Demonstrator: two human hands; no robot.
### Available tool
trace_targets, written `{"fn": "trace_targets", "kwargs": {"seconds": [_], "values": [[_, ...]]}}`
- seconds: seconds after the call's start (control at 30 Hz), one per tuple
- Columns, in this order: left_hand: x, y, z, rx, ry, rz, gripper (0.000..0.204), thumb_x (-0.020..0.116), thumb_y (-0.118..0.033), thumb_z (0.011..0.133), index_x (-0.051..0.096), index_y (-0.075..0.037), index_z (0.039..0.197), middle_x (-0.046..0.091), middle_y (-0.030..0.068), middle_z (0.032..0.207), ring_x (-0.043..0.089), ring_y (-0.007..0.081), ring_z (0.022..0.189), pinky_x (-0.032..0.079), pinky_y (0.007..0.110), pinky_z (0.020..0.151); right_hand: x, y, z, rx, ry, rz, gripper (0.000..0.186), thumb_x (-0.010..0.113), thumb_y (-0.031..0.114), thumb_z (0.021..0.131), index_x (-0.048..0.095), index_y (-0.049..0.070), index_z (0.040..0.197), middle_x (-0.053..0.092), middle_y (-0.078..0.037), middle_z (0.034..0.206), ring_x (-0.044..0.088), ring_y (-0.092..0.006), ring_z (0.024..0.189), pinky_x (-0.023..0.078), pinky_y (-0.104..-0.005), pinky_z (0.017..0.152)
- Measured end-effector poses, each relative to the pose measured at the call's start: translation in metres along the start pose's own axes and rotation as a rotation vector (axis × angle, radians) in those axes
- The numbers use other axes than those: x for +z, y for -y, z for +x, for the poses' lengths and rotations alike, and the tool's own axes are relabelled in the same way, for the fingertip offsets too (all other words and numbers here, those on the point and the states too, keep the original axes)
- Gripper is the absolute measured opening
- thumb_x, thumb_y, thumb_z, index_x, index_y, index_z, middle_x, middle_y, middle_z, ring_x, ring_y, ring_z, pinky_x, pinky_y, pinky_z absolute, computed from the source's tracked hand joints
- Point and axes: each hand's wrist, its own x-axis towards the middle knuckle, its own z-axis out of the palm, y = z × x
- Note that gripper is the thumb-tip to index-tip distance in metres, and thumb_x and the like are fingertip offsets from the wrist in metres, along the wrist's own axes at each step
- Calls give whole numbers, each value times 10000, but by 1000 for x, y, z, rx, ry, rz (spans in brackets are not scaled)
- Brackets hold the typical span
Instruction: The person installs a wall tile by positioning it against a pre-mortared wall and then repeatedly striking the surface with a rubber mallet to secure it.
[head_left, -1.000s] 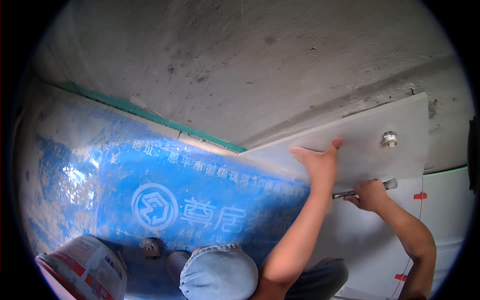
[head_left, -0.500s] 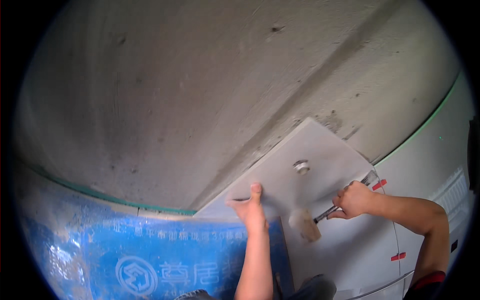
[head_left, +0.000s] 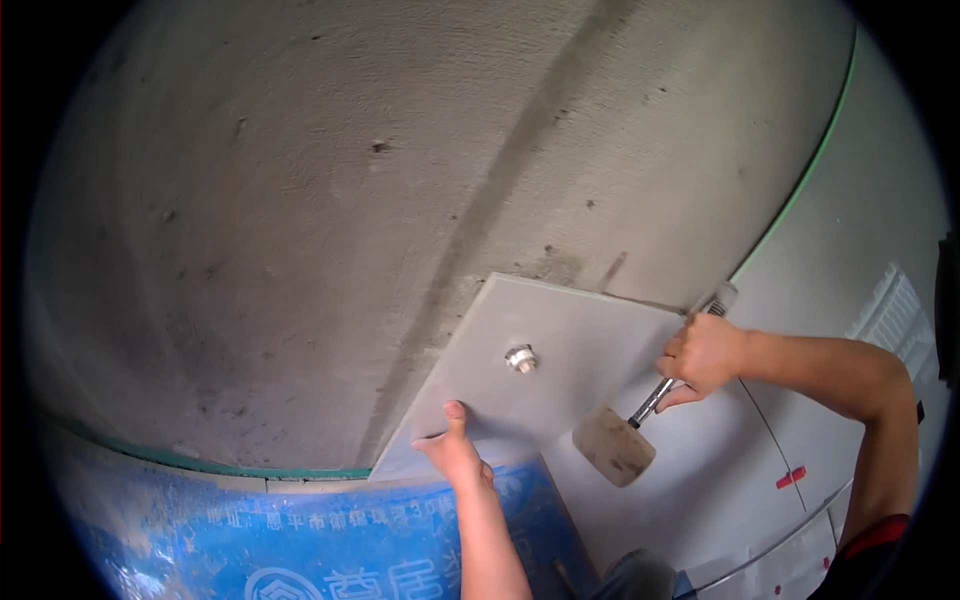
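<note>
A light grey tile (head_left: 575,320) stands against the bare wall, with a round metal pipe fitting (head_left: 521,358) sticking out through it. My left hand (head_left: 455,455) rests on the tile's lower left part, thumb raised and spread from the fingers; some fingers are hidden. In my right hand (head_left: 703,353) is the handle of a rubber mallet (head_left: 614,446), gripped closed near the tile's right end. The pale, stained mallet head hangs down to the left, in front of the lower right of the tile; whether it touches cannot be told.
Rough grey wall (head_left: 300,250) fills the upper view. Blue printed sheeting (head_left: 400,535) covers the lower left. Larger grey tiles (head_left: 720,470) lie to the right, with a red clip (head_left: 791,478) at a joint. A green strip (head_left: 815,165) runs along the wall's right edge.
The view has shifted, so the wall, tile and fitting appear farther left. The mallet head, blurred before, is now sharp. My left hand stays on the tile and my right hand keeps the mallet.
</note>
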Motion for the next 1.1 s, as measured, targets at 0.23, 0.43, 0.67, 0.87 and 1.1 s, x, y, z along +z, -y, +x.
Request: {"fn": "trace_targets", "kwargs": {"seconds": [0.23, 0.43, 0.67, 0.87, 1.1], "values": [[-3, -5, 6, 21, 142, -172, 931, 859, -395, 733, 327, 65, 1343, 518, 202, 1281, 524, 269, 1121, 415, 414, 987, -21, -2, 3, 54, -68, -16, 579, 583, 650, 822, 577, 104, 630, 576, -68, 560, 606, -305, 533, 483, -408, 472], [-3, -10, -2, 43, 151, -205, 762, 854, -324, 754, 432, 52, 1264, 563, 180, 1236, 549, 266, 1101, 439, 402, 958, -27, -11, 1, 173, -39, -52, 593, 578, 653, 824, 569, 93, 629, 575, -75, 556, 615, -306, 544, 485, -406, 478], [-5, -10, 1, 10, 175, -211, 750, 866, -299, 740, 457, 64, 1252, 578, 182, 1225, 561, 278, 1087, 453, 410, 939, -18, -25, 3, 164, -80, -81, 618, 572, 674, 822, 561, 95, 605, 571, -77, 561, 587, -292, 508, 466, -390, 450], [-4, -14, -4, -60, 170, -160, 947, 879, -307, 721, 328, 122, 1360, 528, 207, 1301, 534, 279, 1143, 430, 403, 983, 2, -20, 10, 219, -13, -1, 627, 541, 676, 839, 585, 82, 643, 604, -78, 597, 609, -316, 535, 477, -417, 476], [-9, -16, 5, -81, 219, -114, 1199, 859, -365, 739, 50, 199, 1421, 441, 258, 1398, 459, 299, 1265, 321, 376, 1101, 19, 22, 23, 200, -36, 0, 556, 570, 610, 860, 583, 85, 676, 578, -77, 593, 605, -298, 525, 491, -403, 480]]}}
